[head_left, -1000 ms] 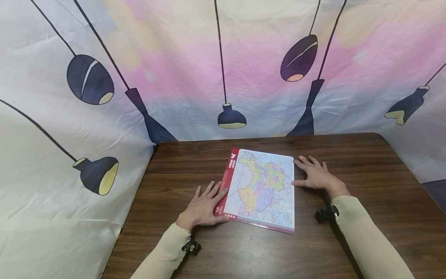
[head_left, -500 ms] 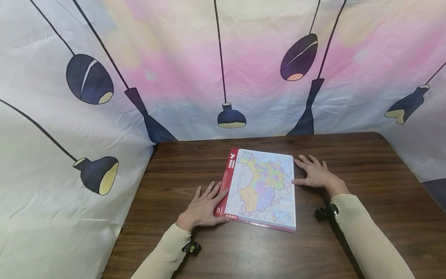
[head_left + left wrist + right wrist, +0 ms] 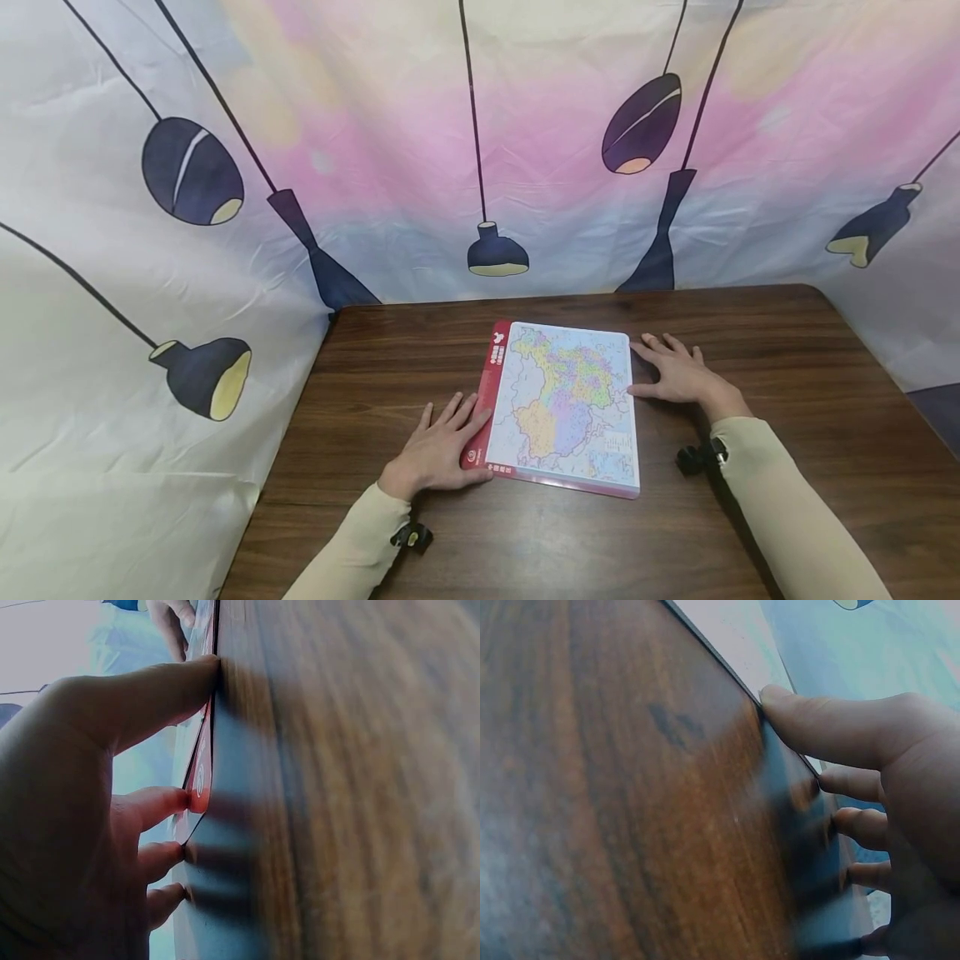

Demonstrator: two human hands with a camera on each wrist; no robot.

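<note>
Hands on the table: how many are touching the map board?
2. The left hand lies flat at the red left edge of the map board; the right hand lies flat at its right edge. None seems hidden.

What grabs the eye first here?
The colourful map board with a red strip down its left side, lying flat mid-way across the dark wooden table. The left hand rests flat at its near-left corner, the right hand flat against its right edge. Behind, a pastel backdrop printed with dark hanging lamps.
</note>
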